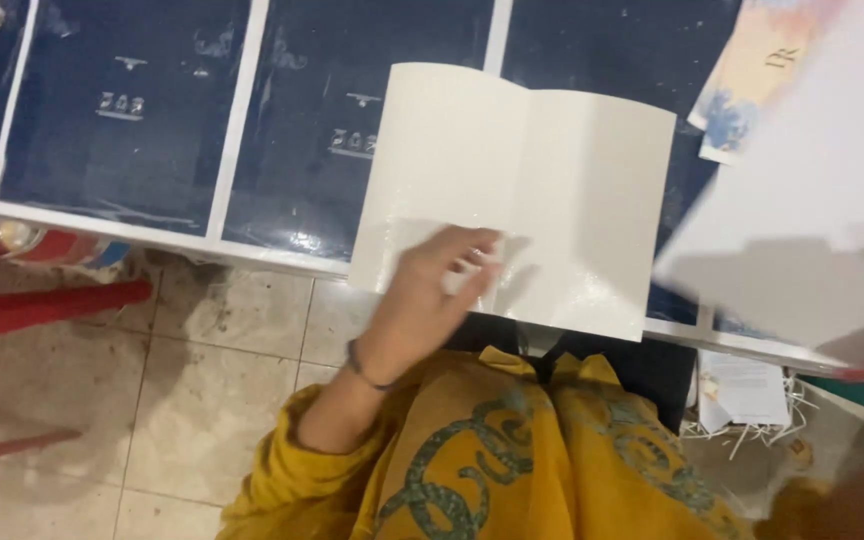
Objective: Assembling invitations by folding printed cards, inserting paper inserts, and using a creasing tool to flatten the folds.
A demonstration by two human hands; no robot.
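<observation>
cream glossy card (pixel 552 190), mustard tunic (pixel 512 460) with teal scrollwork

Left hand (pixel 444 275) reached forward from a yellow sleeve, wrist banded, palm down, fingers (pixel 477 250) extended flat and loosely together, while the right hand sat mostly out of frame at lower right, state unclear.

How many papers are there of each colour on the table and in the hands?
White sheets: 2, the folded glossy sheet under the left hand and the big white sheet at the right
Dark blue printed sheets: 4
Pastel coloured card: 1
Total: 7
</observation>
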